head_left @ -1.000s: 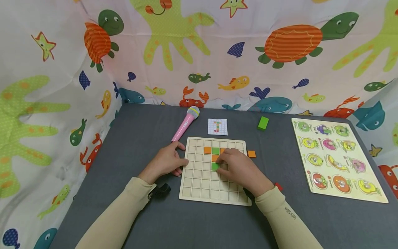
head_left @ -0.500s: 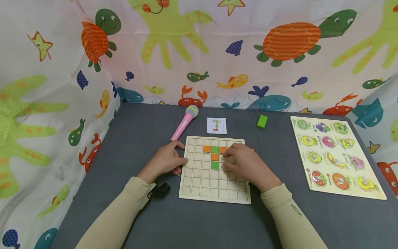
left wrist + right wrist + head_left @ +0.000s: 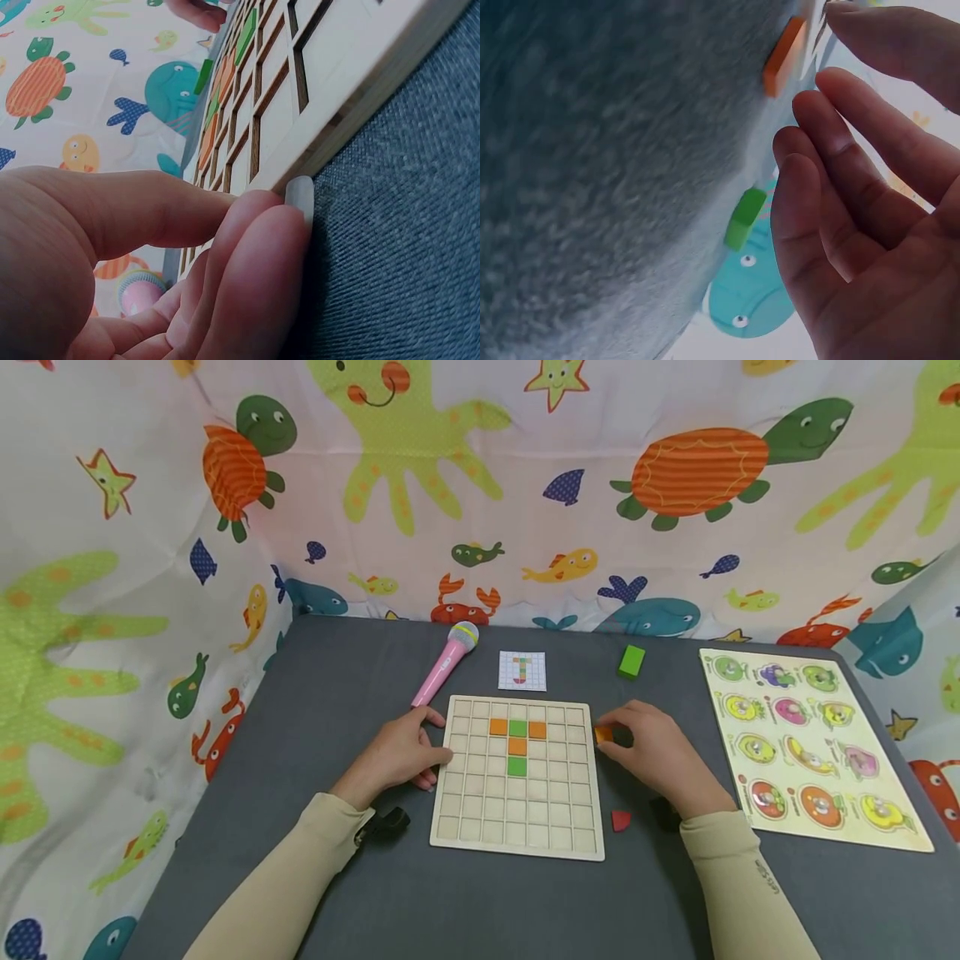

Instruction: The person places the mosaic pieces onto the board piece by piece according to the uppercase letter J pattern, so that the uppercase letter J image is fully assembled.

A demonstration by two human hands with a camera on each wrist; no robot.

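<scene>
A wooden grid board [image 3: 480, 810] lies on the grey cloth, bearing several orange and green square tiles [image 3: 517, 746] in a T-like shape. My left hand [image 3: 390, 752] holds its left edge; the left wrist view shows thumb and curled fingertips [image 3: 262, 247] at the board's rim. My right hand [image 3: 660, 752] is beyond the right edge, thumb and index on either side of a loose orange tile [image 3: 603, 734]. In the right wrist view that orange tile [image 3: 784, 58] rests on the cloth, with a gap to the loosely bent fingers [image 3: 840, 135].
A pattern card [image 3: 522, 671] and a pink toy microphone [image 3: 444, 668] lie behind the board. A green block [image 3: 632, 662] is at the back right, a red piece [image 3: 620, 821] beside the board. A fruit puzzle board [image 3: 813, 747] lies far right. A printed curtain [image 3: 420, 552] encloses the table.
My right hand has left the tiles on the board and moved right to the loose orange tile, uncovering the right orange tile of the top row. The left hand stays at the edge.
</scene>
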